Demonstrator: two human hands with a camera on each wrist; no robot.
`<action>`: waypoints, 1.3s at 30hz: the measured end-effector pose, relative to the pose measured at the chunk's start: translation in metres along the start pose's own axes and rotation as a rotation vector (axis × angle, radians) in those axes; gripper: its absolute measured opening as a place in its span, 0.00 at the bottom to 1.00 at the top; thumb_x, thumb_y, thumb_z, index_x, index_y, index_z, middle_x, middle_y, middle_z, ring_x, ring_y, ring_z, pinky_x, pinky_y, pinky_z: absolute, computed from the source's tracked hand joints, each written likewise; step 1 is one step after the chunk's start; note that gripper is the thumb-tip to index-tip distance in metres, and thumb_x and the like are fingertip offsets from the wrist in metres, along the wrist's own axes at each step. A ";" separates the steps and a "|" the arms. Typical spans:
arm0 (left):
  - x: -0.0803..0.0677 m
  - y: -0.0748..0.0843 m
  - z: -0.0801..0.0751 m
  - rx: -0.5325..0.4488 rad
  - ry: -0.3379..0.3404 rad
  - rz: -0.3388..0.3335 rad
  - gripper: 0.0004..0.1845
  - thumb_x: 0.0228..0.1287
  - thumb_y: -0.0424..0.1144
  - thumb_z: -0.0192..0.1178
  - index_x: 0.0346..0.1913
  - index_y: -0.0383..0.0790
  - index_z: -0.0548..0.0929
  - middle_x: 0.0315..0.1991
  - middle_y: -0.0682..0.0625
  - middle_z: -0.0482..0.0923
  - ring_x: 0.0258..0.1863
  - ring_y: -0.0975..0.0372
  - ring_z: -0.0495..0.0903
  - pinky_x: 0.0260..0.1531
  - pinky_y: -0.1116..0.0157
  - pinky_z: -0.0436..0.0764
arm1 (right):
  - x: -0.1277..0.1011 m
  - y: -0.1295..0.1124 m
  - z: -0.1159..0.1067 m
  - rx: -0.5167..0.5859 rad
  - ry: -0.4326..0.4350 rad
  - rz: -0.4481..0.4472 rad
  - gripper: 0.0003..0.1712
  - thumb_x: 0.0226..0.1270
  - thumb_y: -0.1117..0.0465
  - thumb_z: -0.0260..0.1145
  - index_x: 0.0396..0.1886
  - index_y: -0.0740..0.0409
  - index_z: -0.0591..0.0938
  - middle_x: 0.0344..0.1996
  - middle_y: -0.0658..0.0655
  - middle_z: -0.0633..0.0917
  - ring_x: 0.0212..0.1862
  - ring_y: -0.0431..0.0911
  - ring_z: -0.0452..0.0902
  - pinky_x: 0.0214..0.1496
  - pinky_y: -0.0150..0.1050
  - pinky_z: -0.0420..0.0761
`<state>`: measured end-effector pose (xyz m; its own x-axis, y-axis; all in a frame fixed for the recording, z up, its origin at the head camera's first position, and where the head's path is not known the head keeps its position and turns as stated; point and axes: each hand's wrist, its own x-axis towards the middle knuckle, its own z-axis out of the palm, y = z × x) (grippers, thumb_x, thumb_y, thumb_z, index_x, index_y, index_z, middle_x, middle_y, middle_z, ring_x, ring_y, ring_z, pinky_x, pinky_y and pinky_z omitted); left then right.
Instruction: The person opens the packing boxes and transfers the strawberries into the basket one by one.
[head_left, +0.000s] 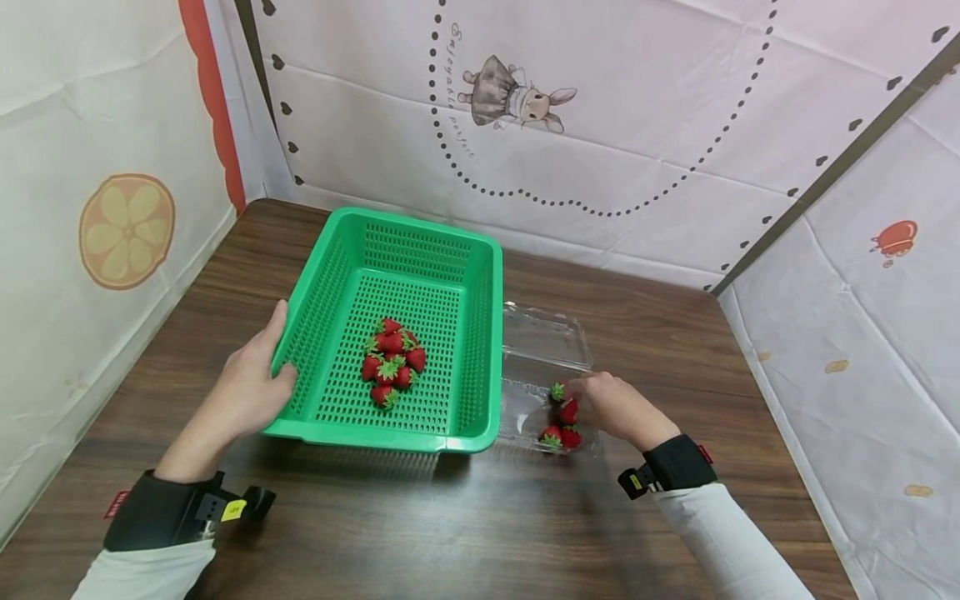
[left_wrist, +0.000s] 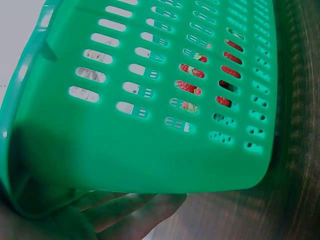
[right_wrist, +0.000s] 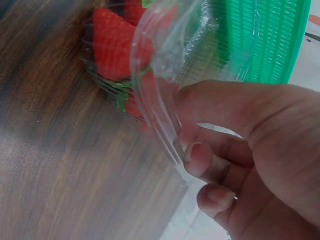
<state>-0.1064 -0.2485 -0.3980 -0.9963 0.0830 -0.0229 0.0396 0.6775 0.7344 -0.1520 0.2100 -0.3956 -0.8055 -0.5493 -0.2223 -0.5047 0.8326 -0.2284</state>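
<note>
My left hand [head_left: 251,383] holds the left rim of a green plastic basket [head_left: 491,333], its thumb over the edge. In the left wrist view, fingers [left_wrist: 135,215] lie along the basket's outside. Several strawberries [head_left: 390,343] with green leaves sit in a cluster on the basket's slotted floor. My right hand [head_left: 611,408] is at the right side of a clear plastic box [head_left: 521,412]. In the right wrist view, its thumb and curled fingers [right_wrist: 200,159] pinch the box's wall. Several strawberries [right_wrist: 112,47] lie inside the box, near that hand.
The box's clear lid [head_left: 547,337] lies folded back behind it. The basket's right side covers part of the box. Everything is on a dark wood table [head_left: 487,533], with printed cloth walls [head_left: 637,108] at the back and sides.
</note>
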 end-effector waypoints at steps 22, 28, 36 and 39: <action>0.001 0.002 -0.001 -0.009 -0.002 -0.016 0.43 0.69 0.29 0.43 0.76 0.48 0.28 0.76 0.31 0.38 0.71 0.33 0.49 0.60 0.32 0.57 | 0.009 -0.008 0.007 -0.102 0.012 0.025 0.04 0.54 0.62 0.75 0.28 0.56 0.87 0.24 0.51 0.85 0.25 0.40 0.78 0.28 0.34 0.78; 0.000 0.001 -0.001 -0.013 -0.005 -0.016 0.43 0.69 0.29 0.43 0.76 0.49 0.28 0.76 0.31 0.37 0.72 0.33 0.48 0.61 0.32 0.56 | 0.013 -0.010 0.009 -0.122 0.024 -0.030 0.04 0.53 0.62 0.75 0.26 0.53 0.86 0.22 0.48 0.82 0.24 0.38 0.73 0.26 0.32 0.74; 0.000 0.002 -0.001 -0.013 -0.005 -0.016 0.43 0.69 0.29 0.43 0.76 0.48 0.28 0.77 0.31 0.37 0.71 0.33 0.50 0.60 0.33 0.58 | 0.016 -0.013 0.013 -0.154 0.013 0.009 0.05 0.54 0.60 0.75 0.25 0.52 0.85 0.19 0.47 0.80 0.22 0.38 0.71 0.25 0.34 0.73; 0.000 0.002 -0.001 -0.013 -0.003 -0.013 0.43 0.69 0.28 0.43 0.76 0.48 0.28 0.76 0.31 0.38 0.71 0.33 0.50 0.60 0.33 0.58 | 0.016 -0.013 0.014 -0.163 0.011 0.019 0.04 0.54 0.60 0.75 0.26 0.52 0.86 0.19 0.48 0.80 0.22 0.39 0.71 0.25 0.34 0.73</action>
<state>-0.1066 -0.2479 -0.3962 -0.9965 0.0763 -0.0341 0.0258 0.6692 0.7427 -0.1539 0.1896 -0.4097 -0.8183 -0.5333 -0.2145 -0.5323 0.8439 -0.0672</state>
